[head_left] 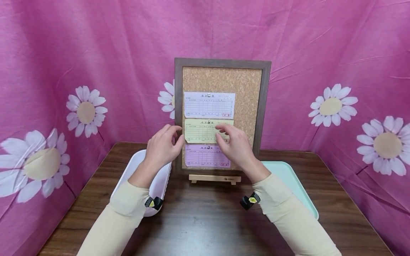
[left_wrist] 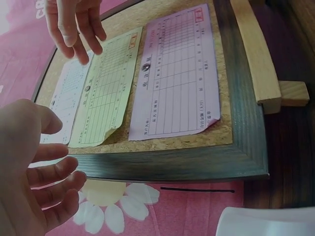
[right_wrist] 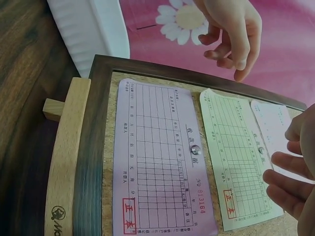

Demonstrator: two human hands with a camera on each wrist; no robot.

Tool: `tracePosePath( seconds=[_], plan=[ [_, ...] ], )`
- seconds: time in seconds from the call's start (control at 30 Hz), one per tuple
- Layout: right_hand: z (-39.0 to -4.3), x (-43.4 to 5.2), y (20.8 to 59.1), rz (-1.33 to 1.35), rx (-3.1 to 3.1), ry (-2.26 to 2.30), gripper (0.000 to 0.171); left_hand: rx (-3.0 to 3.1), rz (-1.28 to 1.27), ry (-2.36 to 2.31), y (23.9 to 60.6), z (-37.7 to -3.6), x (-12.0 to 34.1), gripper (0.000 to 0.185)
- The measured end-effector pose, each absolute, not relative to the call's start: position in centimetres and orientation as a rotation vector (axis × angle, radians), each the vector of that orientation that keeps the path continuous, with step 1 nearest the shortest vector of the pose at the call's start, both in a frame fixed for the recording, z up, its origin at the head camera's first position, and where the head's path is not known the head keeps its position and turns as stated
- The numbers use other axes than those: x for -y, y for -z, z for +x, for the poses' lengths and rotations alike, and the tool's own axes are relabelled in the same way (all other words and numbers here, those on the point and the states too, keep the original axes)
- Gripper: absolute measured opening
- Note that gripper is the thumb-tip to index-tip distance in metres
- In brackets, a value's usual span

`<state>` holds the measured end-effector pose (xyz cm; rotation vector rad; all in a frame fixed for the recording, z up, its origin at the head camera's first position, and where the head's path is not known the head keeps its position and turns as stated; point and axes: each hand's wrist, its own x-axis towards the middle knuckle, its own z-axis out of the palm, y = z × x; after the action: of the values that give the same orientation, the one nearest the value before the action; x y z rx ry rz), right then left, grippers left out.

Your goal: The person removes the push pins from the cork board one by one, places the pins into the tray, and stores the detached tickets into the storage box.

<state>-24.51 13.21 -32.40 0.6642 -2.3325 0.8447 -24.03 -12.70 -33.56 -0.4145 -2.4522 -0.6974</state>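
Note:
A brown-framed corkboard stands upright, with three printed receipt slips pinned one above another. At the top is the white slip, below it the yellow slip, and lowest the purple slip. Each has a round metallic pushpin near its top edge. My left hand hovers beside the board's left frame, fingers loosely bent around nothing. Before the yellow slip's right side, my right hand hangs with relaxed fingers, holding nothing. It covers part of the yellow and purple slips in the head view.
A light wooden ledge supports the board on the dark wooden table. To the left lies a white tray, partly behind my left arm; a mint-green tray is at the right. A pink flowered cloth hangs behind.

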Motion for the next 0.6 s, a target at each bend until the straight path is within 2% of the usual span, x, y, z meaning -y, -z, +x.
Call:
tracePosePath(
  seconds=[0.6],
  plan=[
    [-25.5, -12.8, 31.4, 0.650, 2.313, -0.870, 0.028, 2.389, -0.378, 0.859, 33.0, -25.5, 12.6, 0.038]
  ],
)
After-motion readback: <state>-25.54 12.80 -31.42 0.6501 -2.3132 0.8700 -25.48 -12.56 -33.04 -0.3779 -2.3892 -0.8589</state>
